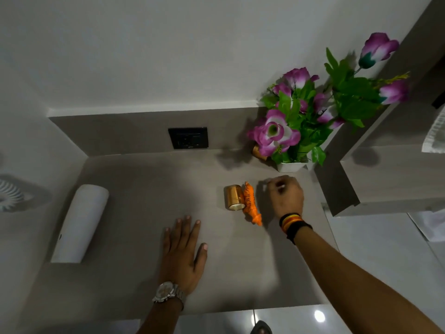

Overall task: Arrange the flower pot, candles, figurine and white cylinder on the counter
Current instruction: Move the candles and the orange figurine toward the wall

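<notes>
The white flower pot (291,166) with purple flowers (274,133) stands at the counter's (144,189) back right corner. A gold candle (258,151) peeks out behind the blooms on the pot's left. A second gold candle (233,197) stands mid-counter, touching the orange tiger figurine (250,203) on its right. The tall white cylinder (80,222) is at the far left. My left hand (183,251) lies flat on the counter, fingers spread. My right hand (285,196) is curled just right of the figurine, in front of the pot; I see nothing in it.
A black wall socket (188,138) sits in the backsplash behind the counter. A grey shelf block (385,177) juts out at the right, close to the pot. A white vented object (9,194) is on the left wall. Glossy floor shows below the front edge.
</notes>
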Demonstrator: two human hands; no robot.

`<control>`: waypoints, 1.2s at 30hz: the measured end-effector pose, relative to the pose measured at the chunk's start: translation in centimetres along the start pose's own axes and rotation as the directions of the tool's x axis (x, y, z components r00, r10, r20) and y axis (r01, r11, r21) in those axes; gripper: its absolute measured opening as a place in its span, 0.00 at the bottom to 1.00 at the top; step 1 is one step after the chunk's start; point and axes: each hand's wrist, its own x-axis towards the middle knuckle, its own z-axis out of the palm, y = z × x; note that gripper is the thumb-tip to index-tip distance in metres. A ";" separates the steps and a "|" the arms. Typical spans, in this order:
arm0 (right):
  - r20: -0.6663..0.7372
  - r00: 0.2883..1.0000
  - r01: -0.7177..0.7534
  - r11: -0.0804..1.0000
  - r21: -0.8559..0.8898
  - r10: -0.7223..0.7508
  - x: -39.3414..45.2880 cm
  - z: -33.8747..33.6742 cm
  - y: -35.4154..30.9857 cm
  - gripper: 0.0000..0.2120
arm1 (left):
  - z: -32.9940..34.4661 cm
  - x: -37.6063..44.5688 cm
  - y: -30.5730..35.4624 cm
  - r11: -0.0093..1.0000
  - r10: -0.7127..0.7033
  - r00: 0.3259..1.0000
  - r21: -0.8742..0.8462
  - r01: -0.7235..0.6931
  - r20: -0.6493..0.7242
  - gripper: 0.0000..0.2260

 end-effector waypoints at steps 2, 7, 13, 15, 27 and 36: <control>0.138 0.973 0.200 0.975 -0.101 -0.185 0.9 1.3 -1.6 0.13 | 0.1 0.0 0.0 1.000 0.005 1.000 -0.001 -0.005 -0.007 0.29; 0.366 0.920 0.305 0.845 -0.439 -0.143 6.6 4.1 -5.5 0.12 | 0.2 0.0 -0.1 1.000 -0.014 1.000 0.006 0.014 0.008 0.29; 0.373 0.928 0.189 0.845 -0.501 0.014 10.0 6.1 -4.8 0.20 | 0.3 0.1 -0.1 0.998 -0.009 1.000 -0.055 0.008 -0.016 0.28; 0.354 0.935 0.192 0.846 -0.497 -0.004 10.1 6.6 -4.5 0.19 | 0.3 0.1 -0.2 0.998 -0.008 1.000 -0.064 0.006 -0.022 0.28; 0.387 0.902 0.302 0.920 -0.248 -0.192 7.7 7.3 -8.4 0.26 | -0.1 0.0 -0.3 0.999 -0.014 1.000 -0.052 0.014 0.002 0.28; 0.489 0.852 0.311 0.932 -0.186 -0.187 6.9 11.8 -12.0 0.31 | 0.1 0.3 -0.6 1.000 -0.006 1.000 -0.001 0.006 0.028 0.28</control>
